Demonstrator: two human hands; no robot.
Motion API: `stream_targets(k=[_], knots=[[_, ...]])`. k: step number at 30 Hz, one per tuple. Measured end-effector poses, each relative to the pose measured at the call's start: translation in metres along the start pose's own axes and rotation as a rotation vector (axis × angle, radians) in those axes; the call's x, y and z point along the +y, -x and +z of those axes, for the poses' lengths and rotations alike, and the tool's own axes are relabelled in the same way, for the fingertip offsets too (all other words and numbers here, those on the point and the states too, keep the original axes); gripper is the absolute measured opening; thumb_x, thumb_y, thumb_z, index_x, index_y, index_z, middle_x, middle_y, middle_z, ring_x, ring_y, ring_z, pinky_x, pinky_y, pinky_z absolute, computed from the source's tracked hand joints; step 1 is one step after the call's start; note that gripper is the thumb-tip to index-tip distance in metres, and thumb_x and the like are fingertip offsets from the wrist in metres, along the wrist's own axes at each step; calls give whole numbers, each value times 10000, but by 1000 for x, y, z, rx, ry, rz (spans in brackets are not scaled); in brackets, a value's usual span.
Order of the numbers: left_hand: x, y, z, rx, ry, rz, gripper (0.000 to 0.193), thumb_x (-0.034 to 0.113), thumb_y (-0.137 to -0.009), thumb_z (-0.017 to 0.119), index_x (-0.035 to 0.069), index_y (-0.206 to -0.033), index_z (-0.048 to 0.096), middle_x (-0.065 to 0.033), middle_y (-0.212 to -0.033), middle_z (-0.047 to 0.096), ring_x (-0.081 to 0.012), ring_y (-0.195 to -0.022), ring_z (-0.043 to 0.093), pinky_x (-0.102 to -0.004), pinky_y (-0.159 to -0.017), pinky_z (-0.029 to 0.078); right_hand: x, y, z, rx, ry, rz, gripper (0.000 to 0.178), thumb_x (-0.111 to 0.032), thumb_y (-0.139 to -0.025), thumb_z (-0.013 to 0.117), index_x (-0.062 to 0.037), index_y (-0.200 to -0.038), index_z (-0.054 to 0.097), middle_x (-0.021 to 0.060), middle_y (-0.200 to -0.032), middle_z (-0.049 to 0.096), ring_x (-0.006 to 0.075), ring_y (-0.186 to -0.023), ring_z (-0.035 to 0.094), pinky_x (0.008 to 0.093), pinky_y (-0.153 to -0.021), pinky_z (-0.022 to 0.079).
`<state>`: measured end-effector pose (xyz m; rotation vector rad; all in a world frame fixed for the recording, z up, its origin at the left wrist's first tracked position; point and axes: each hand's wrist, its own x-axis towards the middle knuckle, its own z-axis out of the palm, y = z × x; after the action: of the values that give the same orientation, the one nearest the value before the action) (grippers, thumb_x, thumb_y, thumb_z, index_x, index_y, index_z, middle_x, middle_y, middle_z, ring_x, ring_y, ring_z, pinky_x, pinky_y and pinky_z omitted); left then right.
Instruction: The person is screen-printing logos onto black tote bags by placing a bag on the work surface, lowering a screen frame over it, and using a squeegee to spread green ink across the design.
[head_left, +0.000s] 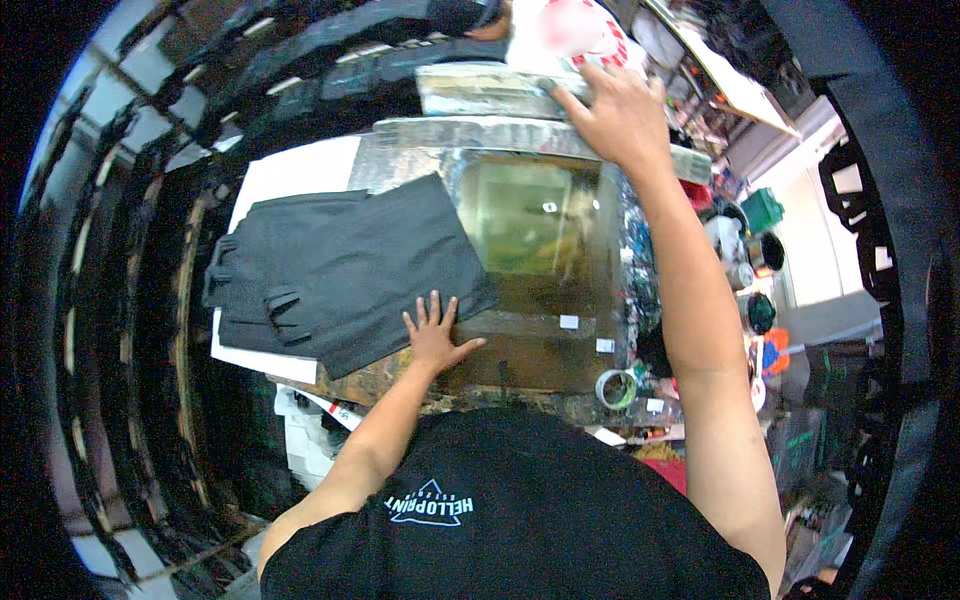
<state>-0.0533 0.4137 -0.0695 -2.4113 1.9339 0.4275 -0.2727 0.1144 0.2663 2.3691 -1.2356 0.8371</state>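
My left hand (pixel 432 338) is open, its fingers spread flat at the near right edge of a stack of black cloth bags (pixel 360 265). Handle-like loops show at the left end of the stack. Stretched far forward, my right hand (pixel 622 115) has its fingers apart and its thumb out to the left. It is at the right end of pale, paint-streaked boards (pixel 490 92) along the table's far side, close to a white item with red print (pixel 530 45). Whether the fingertips touch either is hard to tell. Nothing shows held in either hand.
A glossy brownish panel (pixel 540 225) lies in the tabletop, with small white squares near its front. A tape roll (pixel 615 388) lies at the near right. Jars and a green container (pixel 763 208) crowd the right side. Dark racks (pixel 185 250) stand left. Another person's hand (pixel 490 30) shows at the far side.
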Motion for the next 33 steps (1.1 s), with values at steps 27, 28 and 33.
stream_targets(k=[27, 28, 33], knots=[[196, -83, 7, -104, 65, 629, 1256, 976, -665, 530, 180, -1620, 347, -176, -1717, 156, -449, -1579, 47, -723, -1200, -5, 5, -27, -18, -60, -164, 54, 663, -634, -956, 508, -14, -965, 742, 195, -1004, 739, 358, -1044, 663, 573, -955, 397], [198, -81, 7, -109, 66, 631, 1257, 976, -666, 529, 177, -1620, 346, -175, -1716, 158, -451, -1578, 52, -724, -1199, 0, 4, -26, -20, -71, -147, 51, 667, -637, -956, 506, -14, -969, 741, 196, -1012, 739, 359, -1054, 660, 583, -966, 394], [189, -68, 4, -127, 38, 595, 1287, 991, -651, 521, 165, -1622, 340, -187, -1709, 175, -450, -1574, 85, -696, -1215, 17, 0, -23, -20, -85, -162, 81, 684, -652, -959, 499, -11, -964, 738, 215, -1052, 728, 366, -1092, 644, 612, -1028, 378]])
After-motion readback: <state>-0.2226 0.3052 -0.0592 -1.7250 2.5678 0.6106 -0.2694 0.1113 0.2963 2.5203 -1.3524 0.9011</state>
